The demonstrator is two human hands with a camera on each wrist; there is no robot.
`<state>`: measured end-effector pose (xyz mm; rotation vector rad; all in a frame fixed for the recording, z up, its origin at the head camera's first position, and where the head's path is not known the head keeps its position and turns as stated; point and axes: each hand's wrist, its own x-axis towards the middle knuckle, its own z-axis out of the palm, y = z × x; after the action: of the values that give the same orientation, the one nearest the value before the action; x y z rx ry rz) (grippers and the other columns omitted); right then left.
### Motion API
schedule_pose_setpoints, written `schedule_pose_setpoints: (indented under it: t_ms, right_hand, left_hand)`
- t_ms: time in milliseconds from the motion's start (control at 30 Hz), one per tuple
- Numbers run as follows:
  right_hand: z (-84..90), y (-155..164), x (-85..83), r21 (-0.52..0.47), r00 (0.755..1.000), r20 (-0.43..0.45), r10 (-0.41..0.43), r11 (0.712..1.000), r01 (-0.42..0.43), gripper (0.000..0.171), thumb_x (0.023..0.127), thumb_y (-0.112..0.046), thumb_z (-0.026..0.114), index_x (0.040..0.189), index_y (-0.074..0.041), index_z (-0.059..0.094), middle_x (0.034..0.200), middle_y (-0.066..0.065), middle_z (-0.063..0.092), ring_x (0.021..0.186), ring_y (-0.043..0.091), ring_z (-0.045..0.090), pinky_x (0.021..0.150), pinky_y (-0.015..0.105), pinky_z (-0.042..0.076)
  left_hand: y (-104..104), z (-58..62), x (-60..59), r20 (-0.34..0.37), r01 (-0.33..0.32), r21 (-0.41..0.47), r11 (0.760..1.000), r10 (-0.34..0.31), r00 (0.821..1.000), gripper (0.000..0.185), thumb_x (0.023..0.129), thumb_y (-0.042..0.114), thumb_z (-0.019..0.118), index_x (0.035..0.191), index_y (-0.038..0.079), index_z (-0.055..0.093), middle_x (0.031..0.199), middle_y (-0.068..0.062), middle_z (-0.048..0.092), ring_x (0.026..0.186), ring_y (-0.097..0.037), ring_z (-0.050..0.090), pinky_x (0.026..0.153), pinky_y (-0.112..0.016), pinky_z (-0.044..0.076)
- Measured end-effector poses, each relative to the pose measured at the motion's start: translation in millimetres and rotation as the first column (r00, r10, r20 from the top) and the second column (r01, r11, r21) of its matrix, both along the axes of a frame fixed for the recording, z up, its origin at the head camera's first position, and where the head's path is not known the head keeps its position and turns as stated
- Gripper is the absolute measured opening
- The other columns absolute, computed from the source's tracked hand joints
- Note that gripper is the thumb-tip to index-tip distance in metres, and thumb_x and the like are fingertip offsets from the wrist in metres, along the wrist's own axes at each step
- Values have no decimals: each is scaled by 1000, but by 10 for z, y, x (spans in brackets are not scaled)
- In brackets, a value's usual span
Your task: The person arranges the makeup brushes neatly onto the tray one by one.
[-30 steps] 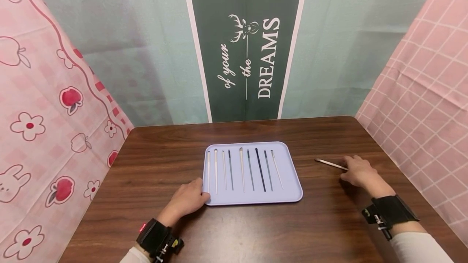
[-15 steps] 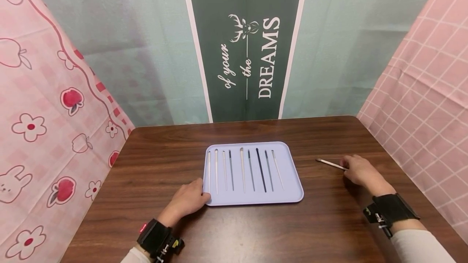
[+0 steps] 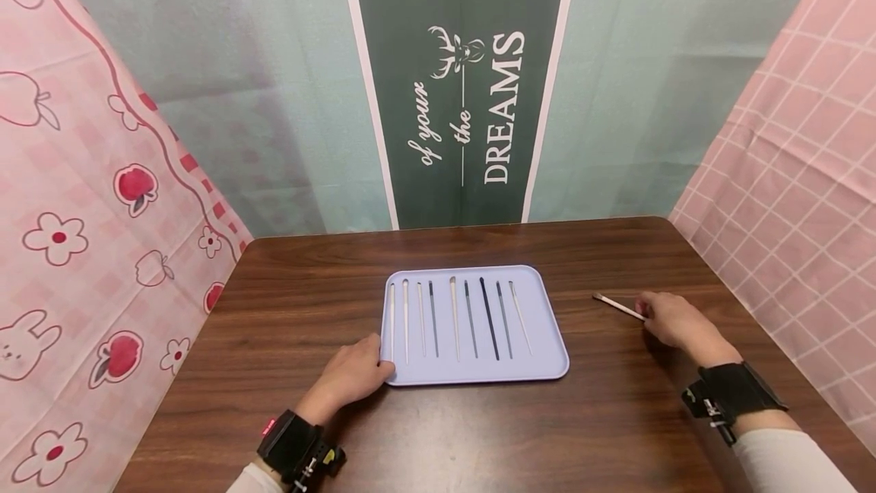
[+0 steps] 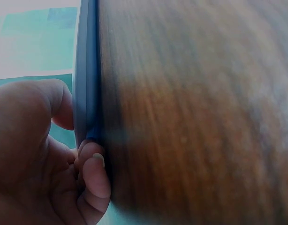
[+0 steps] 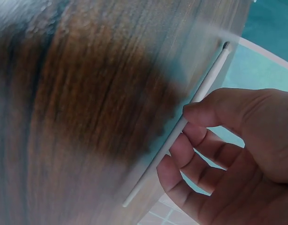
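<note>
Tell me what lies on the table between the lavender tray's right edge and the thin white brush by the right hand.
Nothing: in the head view only bare dark wooden table separates the lavender rectangular tray from the thin white brush that the right hand pinches.

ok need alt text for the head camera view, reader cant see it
A person's left hand holds the near left corner of a lilac tray holding nine thin brushes in a row, on a dark wooden table. Their right hand pinches one end of a pale brush lying on the table to the tray's right. Patterned cloths hang behind and at both sides.
</note>
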<state>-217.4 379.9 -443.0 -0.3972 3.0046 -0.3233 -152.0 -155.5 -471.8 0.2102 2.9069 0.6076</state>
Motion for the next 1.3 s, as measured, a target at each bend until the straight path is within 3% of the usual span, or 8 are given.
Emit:
schedule_pose_setpoints:
  t_ms: [400,733,1000,1300]
  right_hand:
    - [79,-89,54,-24,988,93,-124,992,126,17,84,-9,66,96,-3,56,78,8,52,69,25,50,61,41,41]
    - [111,-297,72,-25,968,123,-216,975,221,20,84,-13,67,90,-2,52,78,12,55,69,29,53,61,43,44]
    - [174,-538,79,-56,958,152,-243,966,254,22,86,-14,65,92,3,52,76,14,56,66,28,56,58,40,46]
    - [250,-796,48,-28,942,171,-289,954,297,24,85,-15,64,88,5,51,74,15,55,64,28,58,57,39,49]
  left_hand:
    - [-5,0,4,-4,1,0,1000,-1,1000,23,84,28,66,93,9,56,78,-1,51,68,-21,49,63,-38,43]
    - [-4,6,13,-2,-6,8,1000,6,1000,23,84,27,65,94,8,56,79,-1,52,69,-21,50,63,-38,44]
    - [-7,-2,16,11,-11,14,1000,11,1000,25,86,27,66,98,7,58,82,-1,53,70,-20,50,63,-38,44]
    - [2,14,12,16,-11,11,1000,11,1000,26,86,28,66,98,7,58,81,-2,53,69,-20,50,63,-37,43]
